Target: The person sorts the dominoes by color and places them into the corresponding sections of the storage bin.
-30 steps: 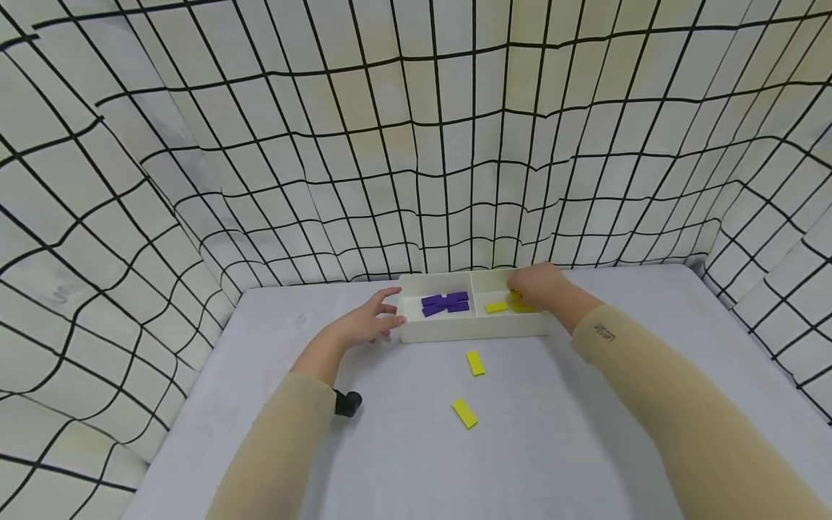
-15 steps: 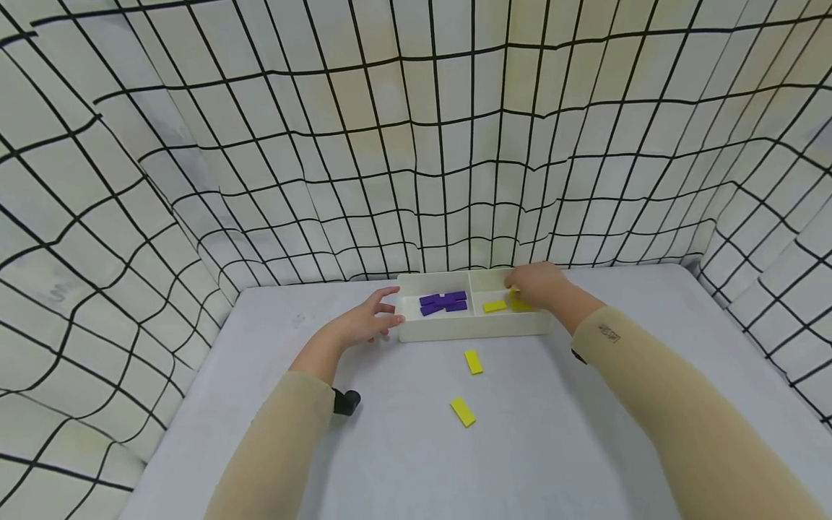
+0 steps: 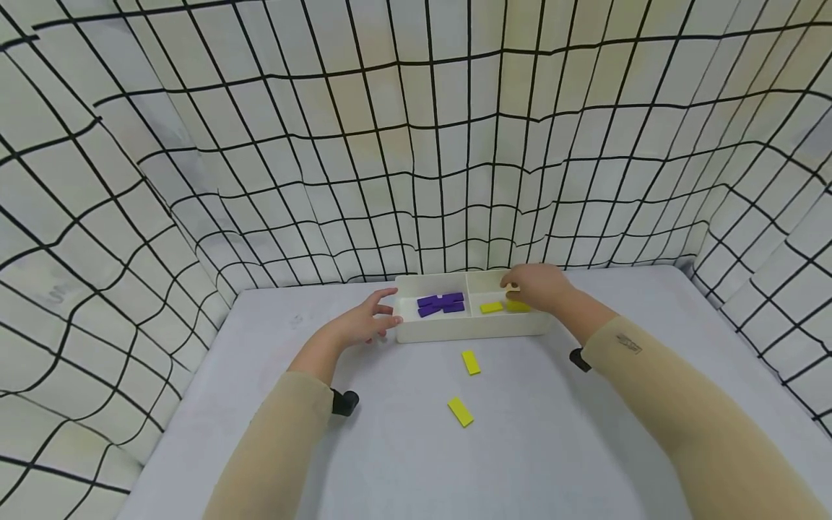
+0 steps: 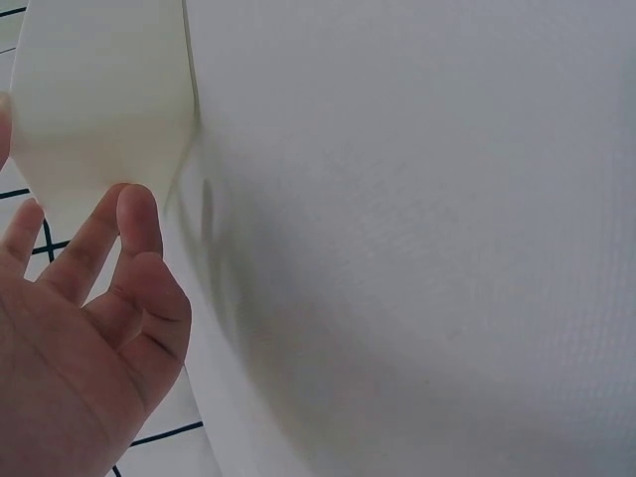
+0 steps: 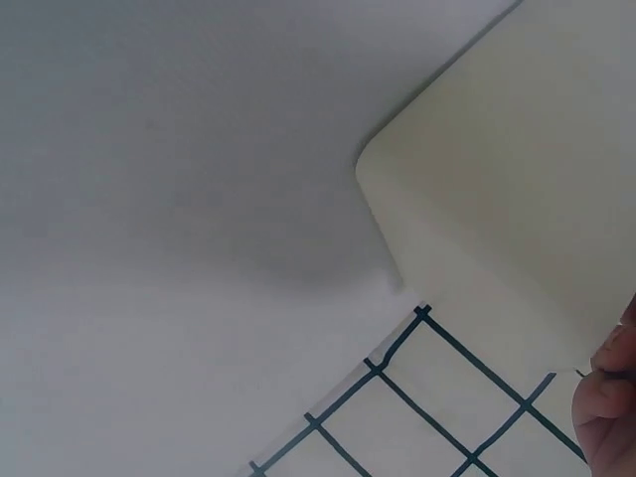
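Note:
A white two-compartment box (image 3: 473,329) stands at the back of the table. Several purple strips (image 3: 440,304) lie in its left compartment. In its right compartment are a yellow strip (image 3: 491,308) and more yellow (image 3: 518,306) beneath my right hand (image 3: 538,286). That hand reaches over the box's right end with bent fingers; a small pale gap shows between thumb and fingers, with no strip visible in them. At the box's left end, my left hand (image 3: 364,322) has its fingers spread, fingertips against the box wall in the left wrist view.
Two loose yellow strips, one nearer the box (image 3: 471,362) and one closer to me (image 3: 461,412), lie on the white table (image 3: 520,448). A white backdrop with a black grid (image 3: 448,144) rises behind and at both sides.
Yellow that showed at my right fingertips is now down in the right compartment, and the fingers have parted slightly and lifted. The left hand keeps its place at the box.

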{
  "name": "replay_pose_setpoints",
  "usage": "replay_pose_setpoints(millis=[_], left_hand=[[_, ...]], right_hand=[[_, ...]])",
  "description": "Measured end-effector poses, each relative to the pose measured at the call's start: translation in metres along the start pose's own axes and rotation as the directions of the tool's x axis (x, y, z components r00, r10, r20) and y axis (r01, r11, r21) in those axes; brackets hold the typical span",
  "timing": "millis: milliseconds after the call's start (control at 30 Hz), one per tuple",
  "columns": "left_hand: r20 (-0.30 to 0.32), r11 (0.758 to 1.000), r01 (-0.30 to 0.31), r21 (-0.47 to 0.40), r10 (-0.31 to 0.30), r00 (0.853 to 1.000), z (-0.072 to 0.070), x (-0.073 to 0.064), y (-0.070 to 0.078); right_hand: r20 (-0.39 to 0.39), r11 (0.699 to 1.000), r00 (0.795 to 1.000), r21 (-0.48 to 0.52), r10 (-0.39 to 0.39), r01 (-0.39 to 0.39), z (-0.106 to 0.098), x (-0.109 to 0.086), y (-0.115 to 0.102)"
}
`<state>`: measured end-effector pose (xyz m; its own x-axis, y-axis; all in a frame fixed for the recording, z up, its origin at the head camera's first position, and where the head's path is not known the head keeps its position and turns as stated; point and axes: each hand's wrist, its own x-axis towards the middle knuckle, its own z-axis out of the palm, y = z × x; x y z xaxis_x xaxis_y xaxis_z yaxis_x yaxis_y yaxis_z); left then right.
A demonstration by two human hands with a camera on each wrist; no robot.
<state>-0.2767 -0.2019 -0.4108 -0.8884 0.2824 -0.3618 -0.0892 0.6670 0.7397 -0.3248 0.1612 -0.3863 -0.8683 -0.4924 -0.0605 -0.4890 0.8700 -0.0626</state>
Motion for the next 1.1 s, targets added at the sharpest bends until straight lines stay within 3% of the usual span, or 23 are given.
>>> replay_pose_setpoints(millis=[500,833,1100], left_hand=[[-0.007,1.000,0.004,0.012,-0.004,1.000,0.001,-0.002,0.003],[-0.008,1.000,0.015,0.009,-0.015,1.000,0.001,-0.002,0.002],[-0.009,1.000,0.007,0.010,-0.007,1.000,0.002,-0.002,0.002]], right_hand=[[-0.083,0.991,0.996,0.135,0.026,-0.014,-0.003,-0.032,0.003],[-0.116,0.987,0.993,0.161,0.015,0.004,-0.004,-0.055,-0.011],[-0.074,0.980,0.996,0.198,0.039,-0.024,-0.003,-0.067,-0.024]])
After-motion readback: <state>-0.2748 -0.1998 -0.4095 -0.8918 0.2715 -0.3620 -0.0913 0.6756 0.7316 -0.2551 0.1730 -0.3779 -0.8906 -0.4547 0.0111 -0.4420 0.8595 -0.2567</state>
